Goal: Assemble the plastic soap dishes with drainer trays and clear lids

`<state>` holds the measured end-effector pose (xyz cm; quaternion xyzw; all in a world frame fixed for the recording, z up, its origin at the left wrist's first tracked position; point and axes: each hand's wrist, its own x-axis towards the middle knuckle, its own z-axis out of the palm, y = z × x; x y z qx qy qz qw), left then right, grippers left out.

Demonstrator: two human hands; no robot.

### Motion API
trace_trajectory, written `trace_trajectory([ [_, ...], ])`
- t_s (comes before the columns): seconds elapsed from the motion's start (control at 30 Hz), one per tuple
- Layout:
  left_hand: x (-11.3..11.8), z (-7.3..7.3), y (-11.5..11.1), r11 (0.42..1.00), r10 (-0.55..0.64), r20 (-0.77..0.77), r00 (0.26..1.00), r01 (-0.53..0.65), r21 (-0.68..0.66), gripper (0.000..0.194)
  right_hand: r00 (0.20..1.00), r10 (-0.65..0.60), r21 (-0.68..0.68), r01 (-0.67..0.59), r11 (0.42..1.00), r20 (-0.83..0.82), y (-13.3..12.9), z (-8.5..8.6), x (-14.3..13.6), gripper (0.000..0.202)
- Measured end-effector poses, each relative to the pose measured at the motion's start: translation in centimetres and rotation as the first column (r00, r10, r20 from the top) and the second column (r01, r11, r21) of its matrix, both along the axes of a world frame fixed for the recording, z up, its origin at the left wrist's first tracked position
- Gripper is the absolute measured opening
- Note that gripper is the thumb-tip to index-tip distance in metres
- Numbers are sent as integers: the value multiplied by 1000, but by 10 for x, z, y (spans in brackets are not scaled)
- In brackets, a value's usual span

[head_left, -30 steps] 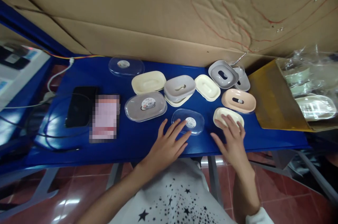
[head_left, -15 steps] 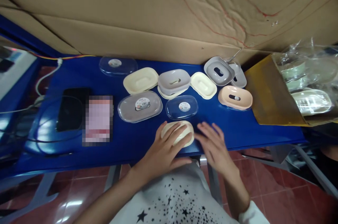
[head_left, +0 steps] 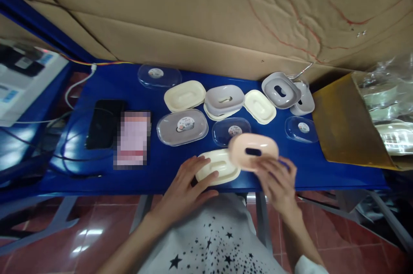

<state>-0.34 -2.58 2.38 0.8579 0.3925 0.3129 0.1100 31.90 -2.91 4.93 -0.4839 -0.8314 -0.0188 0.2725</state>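
A peach soap dish (head_left: 253, 147) with a dark oval slot is tilted just above the table, held at its lower right edge by my right hand (head_left: 277, 179). Its left end overlaps a cream oval tray (head_left: 222, 170) near the front edge of the table. My left hand (head_left: 190, 179) lies over the left side of that tray, fingers spread and touching it. Just behind them is a clear lid (head_left: 222, 130) with a round sticker, partly covered by the peach dish. To its left a grey dish under a clear lid (head_left: 167, 128) also carries a sticker.
Behind lie cream trays (head_left: 183, 95), a grey soap dish (head_left: 224, 98) and more grey dishes (head_left: 279, 89). Clear lids (head_left: 301, 130) lie right and back left. A cardboard box (head_left: 335, 123) of bagged dishes stands right; a phone (head_left: 134, 136) and black device (head_left: 103, 123) lie left.
My right hand has picked up the peach soap dish from the right and brought it beside the cream tray, baring a clear lid. My left hand has slid to the tray's left side.
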Motion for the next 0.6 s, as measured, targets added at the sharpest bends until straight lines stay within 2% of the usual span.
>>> trace_trajectory([
  [0.1,-1,5,6,997,-33,-17,999,34,63,45,989,142,-116,-144,983,-32,-17,-4,-44,47],
  [0.2,-8,8,9,993,-85,-120,989,94,71,45,977,211,-113,-214,970,-36,-16,-9,-63,40],
  [0.37,-18,3,2,994,-104,-170,980,110,21,33,970,237,-86,-240,967,-51,-13,-14,-68,31],
  [0.5,-15,0,0,994,-110,-154,982,112,5,29,972,233,-120,-235,964,-37,-17,-14,-65,34],
  [0.6,-12,1,2,994,-113,-152,982,113,-5,28,963,270,-130,-270,954,-14,-10,-12,-55,35],
])
